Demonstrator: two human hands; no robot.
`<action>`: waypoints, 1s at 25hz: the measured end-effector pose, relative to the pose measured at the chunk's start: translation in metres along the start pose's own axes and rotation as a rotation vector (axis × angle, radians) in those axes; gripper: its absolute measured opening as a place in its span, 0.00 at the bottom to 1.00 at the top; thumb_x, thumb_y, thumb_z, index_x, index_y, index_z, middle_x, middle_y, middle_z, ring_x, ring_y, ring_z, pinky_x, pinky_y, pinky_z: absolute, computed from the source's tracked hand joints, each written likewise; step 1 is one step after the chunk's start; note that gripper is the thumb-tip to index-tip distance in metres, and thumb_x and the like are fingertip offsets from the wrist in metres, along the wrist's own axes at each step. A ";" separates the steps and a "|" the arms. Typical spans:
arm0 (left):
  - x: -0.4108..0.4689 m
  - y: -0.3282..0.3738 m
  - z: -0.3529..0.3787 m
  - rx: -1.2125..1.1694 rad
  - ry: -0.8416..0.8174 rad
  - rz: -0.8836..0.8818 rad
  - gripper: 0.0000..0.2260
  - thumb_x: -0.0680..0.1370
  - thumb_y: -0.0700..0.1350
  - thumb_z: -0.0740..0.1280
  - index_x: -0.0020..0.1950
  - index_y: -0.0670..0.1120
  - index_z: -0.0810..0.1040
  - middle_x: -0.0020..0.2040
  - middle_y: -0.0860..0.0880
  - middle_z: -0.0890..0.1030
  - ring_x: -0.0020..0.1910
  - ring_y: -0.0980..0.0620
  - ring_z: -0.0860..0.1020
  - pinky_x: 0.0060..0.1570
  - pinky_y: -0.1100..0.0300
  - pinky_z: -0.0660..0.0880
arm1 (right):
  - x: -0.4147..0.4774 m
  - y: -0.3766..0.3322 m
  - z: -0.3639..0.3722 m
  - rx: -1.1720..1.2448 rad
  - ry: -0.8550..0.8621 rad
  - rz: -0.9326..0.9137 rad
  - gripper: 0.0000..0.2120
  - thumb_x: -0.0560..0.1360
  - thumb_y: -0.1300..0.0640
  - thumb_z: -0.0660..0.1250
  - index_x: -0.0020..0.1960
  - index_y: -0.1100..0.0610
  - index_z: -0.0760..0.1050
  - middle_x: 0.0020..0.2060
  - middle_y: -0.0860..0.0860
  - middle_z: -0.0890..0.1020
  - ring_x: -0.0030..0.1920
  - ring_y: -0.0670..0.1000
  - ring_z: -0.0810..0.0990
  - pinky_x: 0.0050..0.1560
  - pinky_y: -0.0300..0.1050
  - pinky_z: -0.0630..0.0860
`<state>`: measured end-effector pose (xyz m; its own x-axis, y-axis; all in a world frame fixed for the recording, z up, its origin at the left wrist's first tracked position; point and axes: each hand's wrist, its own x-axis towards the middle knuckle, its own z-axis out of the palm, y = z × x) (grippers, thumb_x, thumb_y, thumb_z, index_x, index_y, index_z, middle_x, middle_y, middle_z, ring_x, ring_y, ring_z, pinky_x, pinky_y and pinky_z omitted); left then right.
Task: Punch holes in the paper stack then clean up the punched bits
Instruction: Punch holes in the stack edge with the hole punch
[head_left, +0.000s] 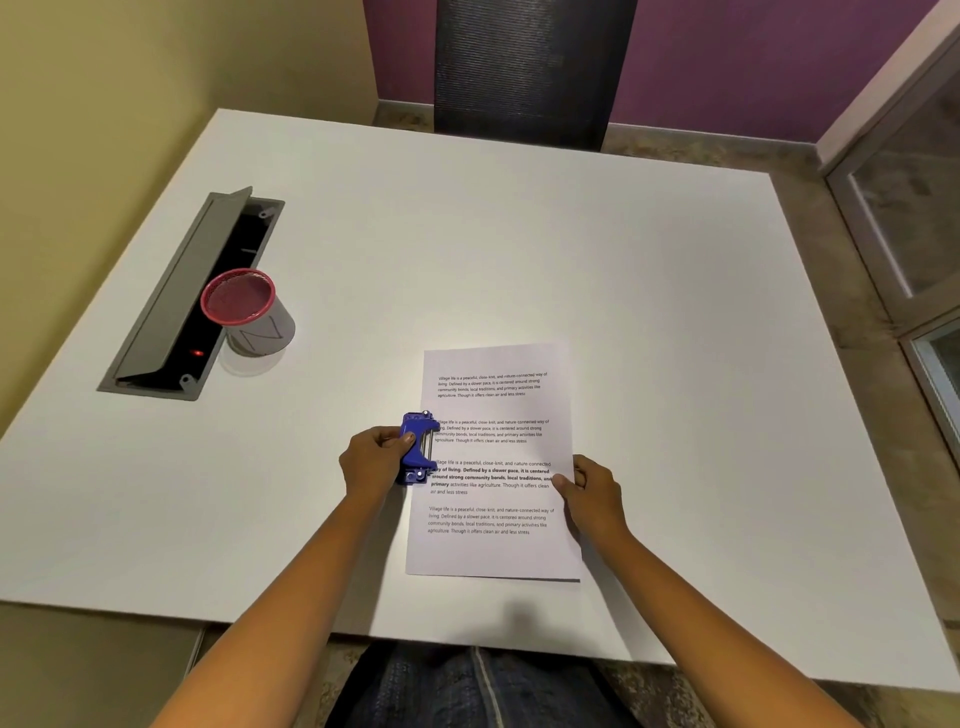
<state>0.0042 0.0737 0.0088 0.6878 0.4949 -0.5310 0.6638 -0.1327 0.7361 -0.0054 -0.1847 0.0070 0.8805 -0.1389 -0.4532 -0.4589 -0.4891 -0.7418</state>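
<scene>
Head view, seated at white desk (519, 249).

Paper stack (493, 462): flat on the desk, near its front edge, printed side up, four text blocks visible. Long sides run away from the person. It lies between the two hands.

Punch (415, 448): blue, small, with metal rods on its paper side. Sits at the stack's left edge, about mid-height of the page, its mouth over the margin. How far the sheets reach inside cannot be told.

Left hand (371, 460): fingers closed around the punch from the outer side, thumb on top of the blue body. Clamped on the punch. Whether the lever is pressed down cannot be told.

Right hand (592, 491): at the stack's right edge, level with the third text block. Fingers curled, thumb on the top sheet, pinching the edge of the paper. Closed on the stack.

Cup (249, 312): grey, red rim, mesh look inside, a mark drawn on its side. Well apart from the left hand, far and to its left. It stands touching the rim of a grey cable hatch (192, 296) set in the desk, lid raised, a small red light inside.

Chair (530, 67): dark back, beyond the desk's far edge, ahead of both hands.

No punched bits discernible on the desk at this resolution.
</scene>
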 end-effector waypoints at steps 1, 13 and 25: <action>0.000 0.000 0.000 -0.001 0.001 -0.003 0.09 0.75 0.43 0.71 0.53 0.41 0.81 0.51 0.41 0.84 0.44 0.48 0.78 0.55 0.51 0.76 | 0.000 -0.001 0.001 0.005 0.000 0.001 0.04 0.75 0.65 0.66 0.47 0.57 0.76 0.37 0.44 0.80 0.37 0.40 0.76 0.30 0.22 0.67; 0.002 0.000 -0.002 0.005 -0.002 -0.030 0.08 0.73 0.44 0.73 0.47 0.40 0.82 0.49 0.41 0.84 0.44 0.46 0.79 0.51 0.55 0.75 | 0.001 -0.005 0.003 0.028 0.030 0.041 0.06 0.75 0.67 0.64 0.50 0.62 0.77 0.42 0.51 0.81 0.37 0.43 0.77 0.30 0.21 0.68; 0.003 0.006 -0.010 0.012 -0.022 -0.089 0.13 0.71 0.46 0.75 0.50 0.39 0.84 0.51 0.40 0.85 0.49 0.45 0.80 0.47 0.61 0.68 | 0.002 -0.008 0.008 -0.082 0.026 -0.006 0.09 0.77 0.67 0.62 0.56 0.64 0.76 0.48 0.54 0.80 0.43 0.52 0.75 0.33 0.29 0.67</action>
<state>0.0074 0.0833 0.0155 0.6324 0.4863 -0.6029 0.7256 -0.0995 0.6809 -0.0005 -0.1737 0.0080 0.8864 -0.1573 -0.4353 -0.4433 -0.5589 -0.7008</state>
